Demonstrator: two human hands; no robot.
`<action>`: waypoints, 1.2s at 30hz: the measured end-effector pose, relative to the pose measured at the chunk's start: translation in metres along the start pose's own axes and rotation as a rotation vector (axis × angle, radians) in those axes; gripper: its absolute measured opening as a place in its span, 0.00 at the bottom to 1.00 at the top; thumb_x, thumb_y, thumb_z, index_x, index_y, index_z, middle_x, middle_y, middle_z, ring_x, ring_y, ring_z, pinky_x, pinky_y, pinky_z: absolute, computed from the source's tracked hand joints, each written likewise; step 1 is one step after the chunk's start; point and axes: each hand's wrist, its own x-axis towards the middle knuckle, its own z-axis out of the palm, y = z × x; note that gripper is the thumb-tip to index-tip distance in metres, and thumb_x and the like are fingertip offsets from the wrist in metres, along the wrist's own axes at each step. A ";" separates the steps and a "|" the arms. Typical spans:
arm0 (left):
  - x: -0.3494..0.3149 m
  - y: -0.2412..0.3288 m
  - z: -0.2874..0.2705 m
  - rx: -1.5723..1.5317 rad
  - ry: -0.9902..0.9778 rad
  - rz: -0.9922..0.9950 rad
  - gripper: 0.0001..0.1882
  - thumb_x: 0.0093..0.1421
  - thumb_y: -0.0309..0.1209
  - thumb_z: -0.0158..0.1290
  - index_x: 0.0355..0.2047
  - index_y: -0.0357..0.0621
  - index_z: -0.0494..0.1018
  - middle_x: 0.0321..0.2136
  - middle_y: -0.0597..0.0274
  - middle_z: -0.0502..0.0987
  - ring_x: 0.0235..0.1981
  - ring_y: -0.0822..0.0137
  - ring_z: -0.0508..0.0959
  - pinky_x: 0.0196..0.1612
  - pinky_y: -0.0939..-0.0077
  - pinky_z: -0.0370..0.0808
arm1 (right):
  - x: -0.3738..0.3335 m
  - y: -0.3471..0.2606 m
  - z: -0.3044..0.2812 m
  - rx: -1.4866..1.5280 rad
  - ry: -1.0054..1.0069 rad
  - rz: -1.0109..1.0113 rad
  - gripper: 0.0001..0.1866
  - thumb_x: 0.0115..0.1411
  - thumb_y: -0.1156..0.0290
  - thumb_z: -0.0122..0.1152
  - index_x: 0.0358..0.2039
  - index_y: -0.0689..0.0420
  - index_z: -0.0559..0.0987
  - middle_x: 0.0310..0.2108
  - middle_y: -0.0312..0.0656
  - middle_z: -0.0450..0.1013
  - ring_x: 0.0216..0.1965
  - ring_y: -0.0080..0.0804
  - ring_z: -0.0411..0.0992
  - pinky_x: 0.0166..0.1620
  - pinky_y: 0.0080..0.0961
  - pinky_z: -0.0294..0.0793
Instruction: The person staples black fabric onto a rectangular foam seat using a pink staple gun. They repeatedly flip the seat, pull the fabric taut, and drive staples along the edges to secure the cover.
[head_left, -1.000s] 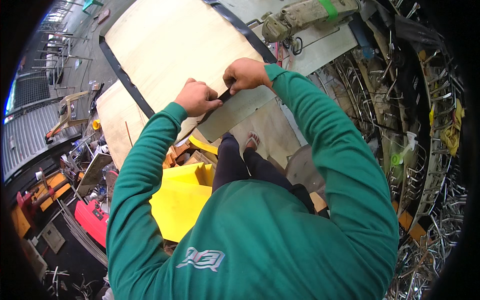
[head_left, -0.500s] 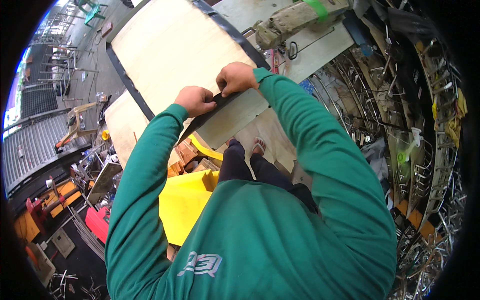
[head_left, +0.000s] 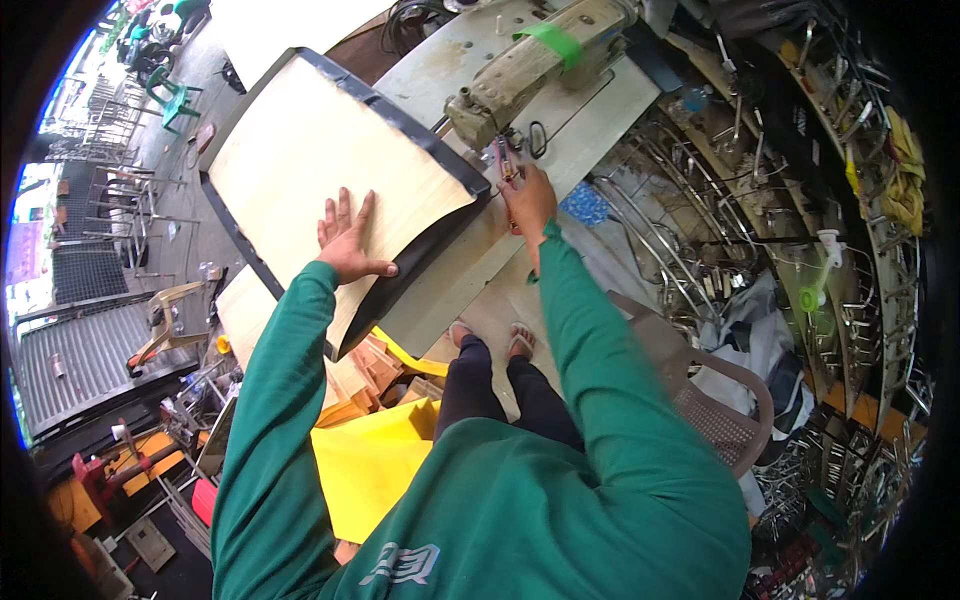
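Note:
A pale plywood panel (head_left: 330, 150) with black covering (head_left: 400, 262) wrapped over its edges lies on the work table. My left hand (head_left: 347, 240) rests flat on the panel near its closest edge, fingers spread. Along that edge the black covering hangs loose. To the right, my right hand (head_left: 530, 200) is closed around a slim tool with red parts (head_left: 505, 158), beside the panel's corner; its exact kind is hard to make out. Black-handled scissors (head_left: 538, 140) lie just beyond that hand, beneath the sewing machine's arm (head_left: 530, 70), which bears a green band.
Yellow sheeting (head_left: 375, 470) and wood offcuts (head_left: 370, 370) are below the table at left. A brown plastic chair (head_left: 715, 400) stands close on my right. Racks of metal tubing (head_left: 740, 200) fill the right side. A green chair (head_left: 172, 100) stands at far left.
My left hand has let go of the black edge and now lies flat on the panel. My right hand has left the edge and moved right, onto the red tool.

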 end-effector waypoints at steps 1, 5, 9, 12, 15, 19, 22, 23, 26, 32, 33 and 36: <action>0.000 -0.005 0.004 -0.018 0.054 0.046 0.85 0.38 0.68 0.79 0.86 0.74 0.32 0.84 0.40 0.20 0.83 0.34 0.18 0.80 0.31 0.26 | 0.009 0.005 0.005 -0.098 -0.099 -0.123 0.14 0.64 0.64 0.74 0.45 0.60 0.85 0.41 0.52 0.82 0.47 0.58 0.82 0.49 0.47 0.81; 0.000 -0.013 0.014 -0.028 0.095 0.072 0.85 0.38 0.69 0.78 0.86 0.74 0.33 0.84 0.42 0.19 0.83 0.34 0.18 0.80 0.33 0.26 | 0.016 -0.007 0.002 -0.061 -0.084 -0.151 0.17 0.61 0.66 0.75 0.48 0.59 0.85 0.46 0.53 0.81 0.51 0.59 0.80 0.52 0.49 0.81; -0.002 -0.012 0.015 -0.036 0.106 0.061 0.84 0.37 0.70 0.78 0.86 0.76 0.36 0.85 0.43 0.21 0.84 0.35 0.20 0.81 0.34 0.26 | -0.033 -0.060 -0.035 0.260 0.021 -0.170 0.20 0.58 0.64 0.78 0.49 0.57 0.85 0.46 0.49 0.81 0.54 0.56 0.79 0.59 0.50 0.78; -0.005 -0.013 0.017 -0.041 0.127 0.089 0.83 0.38 0.71 0.77 0.86 0.76 0.37 0.85 0.43 0.23 0.84 0.35 0.21 0.81 0.34 0.26 | -0.067 -0.121 -0.033 0.178 -0.458 -0.874 0.28 0.56 0.61 0.82 0.56 0.55 0.85 0.51 0.45 0.81 0.61 0.46 0.74 0.66 0.45 0.73; -0.011 -0.015 0.023 -0.061 0.191 0.132 0.81 0.40 0.70 0.77 0.86 0.76 0.38 0.86 0.46 0.25 0.85 0.36 0.23 0.82 0.35 0.29 | -0.056 -0.160 -0.018 -0.074 -0.912 -0.974 0.30 0.54 0.60 0.84 0.56 0.53 0.84 0.50 0.44 0.81 0.61 0.49 0.76 0.65 0.46 0.75; -0.028 -0.017 0.038 -0.137 0.381 0.323 0.53 0.53 0.60 0.73 0.76 0.66 0.64 0.78 0.48 0.54 0.81 0.37 0.46 0.81 0.36 0.44 | -0.034 -0.174 -0.003 -0.223 -1.272 -0.892 0.23 0.56 0.61 0.82 0.49 0.53 0.86 0.48 0.47 0.82 0.54 0.53 0.80 0.60 0.47 0.79; -0.037 -0.015 0.046 -0.090 0.376 0.518 0.25 0.60 0.52 0.69 0.52 0.56 0.79 0.57 0.56 0.73 0.66 0.47 0.67 0.71 0.43 0.61 | -0.022 -0.170 0.001 -0.070 -1.248 -1.004 0.13 0.59 0.62 0.78 0.42 0.52 0.88 0.42 0.43 0.82 0.50 0.51 0.81 0.54 0.45 0.81; -0.039 -0.016 0.048 -0.050 0.319 0.558 0.18 0.62 0.49 0.67 0.43 0.53 0.82 0.48 0.59 0.77 0.59 0.51 0.74 0.67 0.47 0.66 | -0.021 -0.168 0.001 -0.019 -1.246 -0.980 0.12 0.59 0.62 0.78 0.40 0.52 0.88 0.41 0.42 0.82 0.48 0.49 0.81 0.53 0.45 0.81; -0.038 -0.014 0.052 -0.036 0.557 0.704 0.12 0.64 0.44 0.65 0.29 0.52 0.79 0.33 0.65 0.75 0.42 0.59 0.76 0.54 0.55 0.70 | -0.023 -0.160 0.004 0.111 -1.195 -0.878 0.07 0.59 0.65 0.77 0.34 0.51 0.87 0.35 0.37 0.80 0.42 0.45 0.81 0.47 0.42 0.81; -0.031 -0.012 0.067 -0.152 0.650 0.642 0.12 0.63 0.40 0.65 0.26 0.51 0.78 0.31 0.65 0.75 0.39 0.59 0.76 0.52 0.58 0.71 | -0.041 -0.137 0.014 0.264 -0.952 -0.848 0.07 0.57 0.65 0.77 0.32 0.50 0.86 0.33 0.37 0.79 0.40 0.44 0.81 0.45 0.41 0.81; -0.031 -0.012 0.069 -0.179 0.666 0.611 0.12 0.63 0.40 0.65 0.26 0.51 0.78 0.31 0.64 0.75 0.40 0.59 0.76 0.52 0.58 0.71 | -0.043 -0.137 0.015 0.231 -0.969 -0.821 0.07 0.57 0.65 0.77 0.32 0.50 0.85 0.33 0.37 0.79 0.40 0.44 0.81 0.45 0.41 0.81; -0.034 -0.008 0.068 -0.156 0.660 0.575 0.12 0.60 0.36 0.66 0.25 0.49 0.76 0.31 0.63 0.74 0.39 0.56 0.76 0.51 0.56 0.70 | -0.046 -0.145 0.013 0.230 -0.883 -0.824 0.08 0.57 0.64 0.77 0.32 0.50 0.85 0.34 0.38 0.79 0.40 0.45 0.81 0.44 0.42 0.81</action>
